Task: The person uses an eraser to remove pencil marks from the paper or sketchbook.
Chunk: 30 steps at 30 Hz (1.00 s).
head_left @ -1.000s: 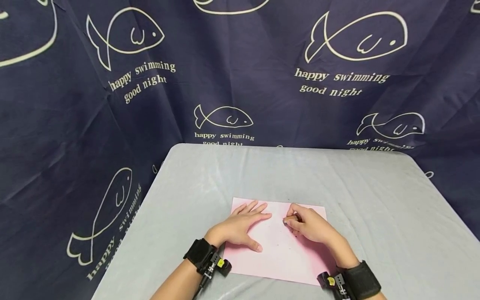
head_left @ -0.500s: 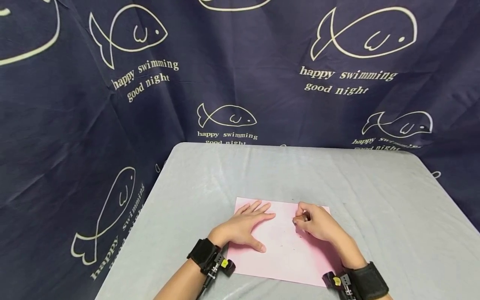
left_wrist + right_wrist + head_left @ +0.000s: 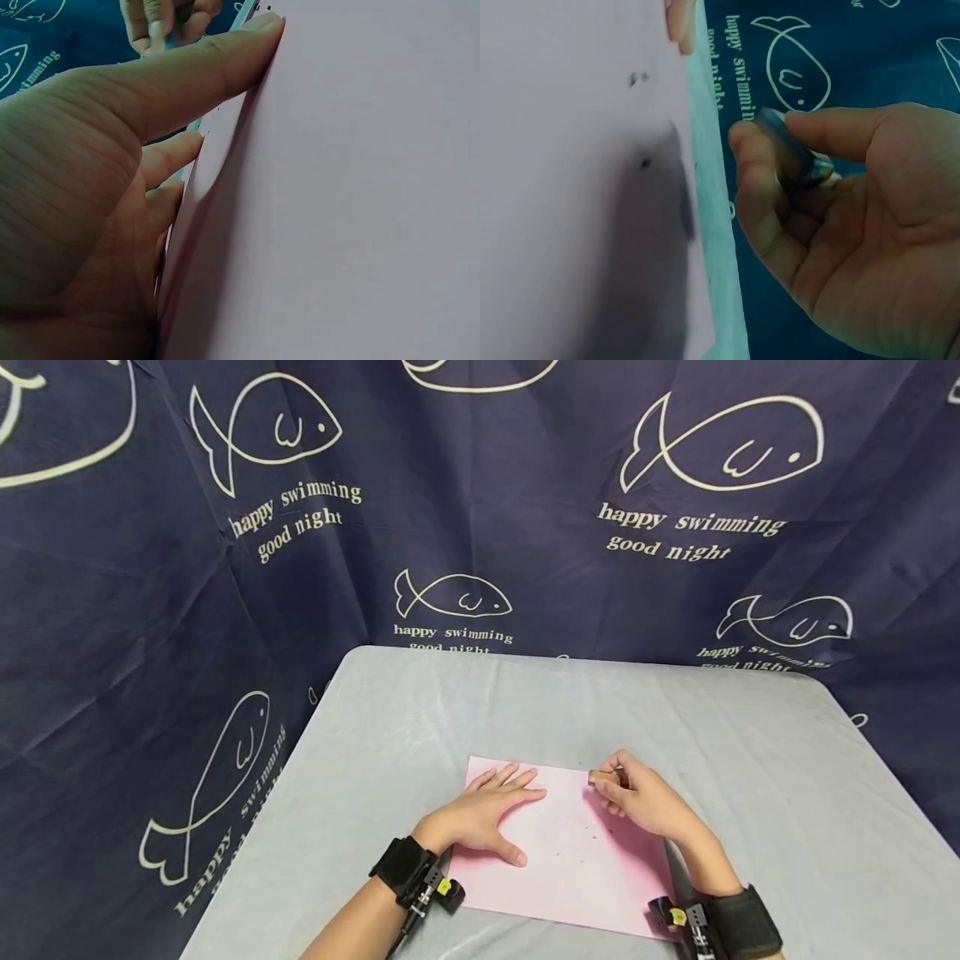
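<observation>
A pink sheet of paper (image 3: 555, 889) lies on the table. My left hand (image 3: 483, 814) rests on its left part, fingers spread and thumb out to the side; in the left wrist view the thumb (image 3: 202, 75) touches the sheet. Above the sheet's upper right part, my right hand (image 3: 648, 802) pinches a small eraser (image 3: 602, 777), brown with a greyish end. In the right wrist view the eraser (image 3: 787, 146) sits between thumb and fingers, raised off the paper. Small dark crumbs (image 3: 645, 163) are scattered on the sheet.
The table (image 3: 420, 710) has a pale grey cover with slight wrinkles. A dark blue curtain (image 3: 555, 527) with white fish and lettering hangs behind and to the left. Each wrist wears a black strap (image 3: 401, 868) with a small camera.
My right hand has lifted off the paper with the eraser and shifted slightly toward the far edge, uncovering more dark crumbs. The left hand stays in place on the sheet.
</observation>
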Each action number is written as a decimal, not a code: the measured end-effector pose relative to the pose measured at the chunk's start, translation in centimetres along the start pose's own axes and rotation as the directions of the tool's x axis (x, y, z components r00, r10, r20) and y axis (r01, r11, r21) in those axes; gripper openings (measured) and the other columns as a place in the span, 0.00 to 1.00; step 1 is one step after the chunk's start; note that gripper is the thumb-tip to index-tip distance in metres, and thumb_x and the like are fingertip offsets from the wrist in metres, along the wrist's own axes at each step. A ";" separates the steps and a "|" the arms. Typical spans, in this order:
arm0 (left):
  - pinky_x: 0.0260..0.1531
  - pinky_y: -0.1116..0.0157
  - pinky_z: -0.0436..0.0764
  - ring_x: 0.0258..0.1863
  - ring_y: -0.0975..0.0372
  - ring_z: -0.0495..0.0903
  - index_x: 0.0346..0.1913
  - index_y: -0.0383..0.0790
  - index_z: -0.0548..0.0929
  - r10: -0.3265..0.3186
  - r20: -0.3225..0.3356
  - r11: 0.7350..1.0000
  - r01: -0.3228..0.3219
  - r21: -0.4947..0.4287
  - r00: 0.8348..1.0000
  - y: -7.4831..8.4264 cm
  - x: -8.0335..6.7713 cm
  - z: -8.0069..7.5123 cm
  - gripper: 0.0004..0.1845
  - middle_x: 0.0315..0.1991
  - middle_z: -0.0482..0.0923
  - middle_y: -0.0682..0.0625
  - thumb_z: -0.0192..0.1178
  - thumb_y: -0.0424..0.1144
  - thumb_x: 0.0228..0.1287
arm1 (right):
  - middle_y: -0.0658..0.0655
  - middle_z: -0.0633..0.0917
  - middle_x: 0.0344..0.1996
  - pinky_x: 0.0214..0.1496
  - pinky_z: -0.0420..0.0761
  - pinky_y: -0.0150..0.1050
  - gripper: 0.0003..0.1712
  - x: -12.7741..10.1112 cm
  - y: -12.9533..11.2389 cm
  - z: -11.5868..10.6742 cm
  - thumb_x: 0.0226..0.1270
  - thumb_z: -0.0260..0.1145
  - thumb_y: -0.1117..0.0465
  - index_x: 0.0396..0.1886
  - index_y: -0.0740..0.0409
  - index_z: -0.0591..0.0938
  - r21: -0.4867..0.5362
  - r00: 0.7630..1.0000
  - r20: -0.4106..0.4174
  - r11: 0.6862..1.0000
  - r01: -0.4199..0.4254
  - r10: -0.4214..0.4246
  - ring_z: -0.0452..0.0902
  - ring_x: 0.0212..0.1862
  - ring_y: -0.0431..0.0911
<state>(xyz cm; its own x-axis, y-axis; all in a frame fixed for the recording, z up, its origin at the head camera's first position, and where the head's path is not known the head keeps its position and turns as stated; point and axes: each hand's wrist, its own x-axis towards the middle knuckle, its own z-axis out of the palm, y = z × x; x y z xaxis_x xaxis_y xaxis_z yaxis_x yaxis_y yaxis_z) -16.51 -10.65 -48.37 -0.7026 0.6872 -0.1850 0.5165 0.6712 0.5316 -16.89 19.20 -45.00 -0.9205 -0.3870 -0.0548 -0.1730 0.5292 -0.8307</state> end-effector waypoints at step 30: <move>0.83 0.48 0.40 0.85 0.58 0.36 0.79 0.64 0.62 -0.006 -0.008 1.000 0.006 -0.013 1.000 -0.1 0.0 0.5 0.54 0.85 0.43 0.60 0.75 0.64 0.48 | 0.51 0.76 0.24 0.28 0.70 0.31 0.09 1.9 2.6 2.9 0.66 0.73 0.58 0.32 0.54 0.81 -0.018 0.996 -0.089 1.000 -0.013 0.012 0.70 0.26 0.40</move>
<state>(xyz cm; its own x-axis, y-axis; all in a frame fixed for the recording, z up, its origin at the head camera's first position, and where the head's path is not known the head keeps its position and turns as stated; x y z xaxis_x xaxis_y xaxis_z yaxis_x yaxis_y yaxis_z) -16.30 -10.62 -48.84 -0.7092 0.6812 -0.1817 0.5063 0.6715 0.5411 -18.03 17.61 -48.87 -0.9499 -0.3121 -0.0150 -0.1671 0.5480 -0.8196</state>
